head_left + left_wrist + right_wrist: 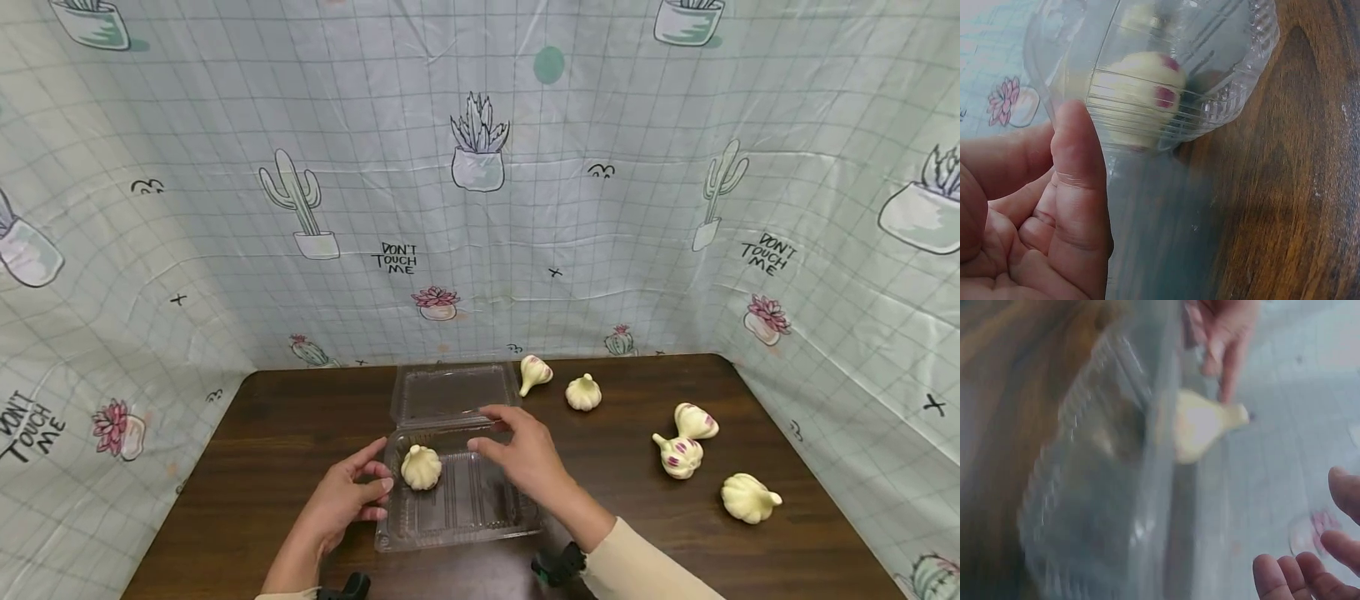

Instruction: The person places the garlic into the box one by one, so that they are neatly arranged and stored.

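Observation:
A clear plastic container [468, 508] lies on the table with its lid folded back. Inside, toward the back left, sits a garlic bulb [422, 467], stem up. It shows through the ribbed wall in the left wrist view, with purple patches on the bulb [1144, 94]. My left hand [341, 496] holds the container's left rim between thumb [1075, 162] and fingers. Over the container's back right part hovers my right hand [525, 450], fingers spread and empty. The right wrist view is blurred; there the fingers [1269, 575] are apart from the container wall [1085, 506].
The open lid [456, 392] lies behind the container. Beside it are a garlic bulb [535, 373] and another bulb [583, 392]. Farther right lie two purple-marked bulbs [680, 456] close together and a pale bulb [750, 498]. A patterned curtain [480, 233] surrounds the dark wooden table [300, 417].

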Available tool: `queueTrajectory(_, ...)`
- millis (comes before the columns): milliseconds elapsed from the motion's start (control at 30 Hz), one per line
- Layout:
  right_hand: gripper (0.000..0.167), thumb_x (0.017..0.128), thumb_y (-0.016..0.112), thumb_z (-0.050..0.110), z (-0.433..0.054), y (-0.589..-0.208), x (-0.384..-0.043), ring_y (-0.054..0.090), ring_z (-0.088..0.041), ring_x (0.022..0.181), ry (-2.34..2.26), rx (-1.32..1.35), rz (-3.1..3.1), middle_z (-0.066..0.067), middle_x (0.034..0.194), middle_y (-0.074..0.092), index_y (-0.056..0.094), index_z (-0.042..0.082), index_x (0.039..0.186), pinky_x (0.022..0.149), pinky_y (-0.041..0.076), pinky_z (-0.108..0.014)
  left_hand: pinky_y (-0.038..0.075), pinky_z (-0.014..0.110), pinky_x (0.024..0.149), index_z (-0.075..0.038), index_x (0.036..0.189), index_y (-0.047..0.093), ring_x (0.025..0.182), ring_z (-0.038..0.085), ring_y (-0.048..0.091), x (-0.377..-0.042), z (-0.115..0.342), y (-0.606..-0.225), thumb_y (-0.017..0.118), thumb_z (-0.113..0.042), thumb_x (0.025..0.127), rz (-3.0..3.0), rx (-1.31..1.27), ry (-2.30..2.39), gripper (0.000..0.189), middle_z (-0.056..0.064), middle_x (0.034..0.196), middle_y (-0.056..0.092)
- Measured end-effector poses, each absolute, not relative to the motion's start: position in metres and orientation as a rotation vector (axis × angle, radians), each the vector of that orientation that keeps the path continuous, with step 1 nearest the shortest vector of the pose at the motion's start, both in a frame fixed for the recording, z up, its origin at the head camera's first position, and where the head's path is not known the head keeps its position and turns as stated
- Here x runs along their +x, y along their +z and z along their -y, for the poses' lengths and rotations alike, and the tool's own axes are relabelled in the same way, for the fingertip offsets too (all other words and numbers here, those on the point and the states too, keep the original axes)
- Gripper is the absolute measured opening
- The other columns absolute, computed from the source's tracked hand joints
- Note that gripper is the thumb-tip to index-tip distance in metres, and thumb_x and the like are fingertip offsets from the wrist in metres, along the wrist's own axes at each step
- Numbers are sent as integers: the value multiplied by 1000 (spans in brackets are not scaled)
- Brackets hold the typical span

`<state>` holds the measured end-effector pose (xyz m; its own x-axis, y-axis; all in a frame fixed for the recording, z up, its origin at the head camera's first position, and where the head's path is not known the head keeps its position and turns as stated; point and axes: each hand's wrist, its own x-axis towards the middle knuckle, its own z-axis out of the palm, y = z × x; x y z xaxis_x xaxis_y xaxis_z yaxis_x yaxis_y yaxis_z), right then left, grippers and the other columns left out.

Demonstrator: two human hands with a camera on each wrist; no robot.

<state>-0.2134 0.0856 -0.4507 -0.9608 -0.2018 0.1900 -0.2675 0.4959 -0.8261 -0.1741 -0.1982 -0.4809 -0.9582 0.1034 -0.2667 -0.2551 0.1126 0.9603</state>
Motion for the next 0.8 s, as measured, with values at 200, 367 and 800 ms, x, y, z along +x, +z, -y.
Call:
queueTrajectory(200,48,88,87,16,-130,-441,-215,69,-32,113,1483,278,2553,-15,126,71,70,8,132,86,63,-38,61,25,63,-3,165,32,87,20,58,-175,200,-481,65,4,101,-2119,-146,1924,72,12,118,53)
queueTrajectory(367,51,89,87,16,-171,-439,-212,70,-32,116,1376,161,2541,-14,130,71,67,7,135,86,63,-34,61,26,63,-3,165,32,86,20,59,-175,201,-482,65,3,101,-2118,-140,1916,72,11,117,53)
queueTrajectory(800,59,95,81,35,-268,-445,-178,70,-15,111,1133,-105,2529,-19,136,66,61,9,145,78,47,-3,61,27,63,-3,164,34,86,20,59,-176,199,-480,65,4,101,-2137,-156,1898,70,12,116,54)
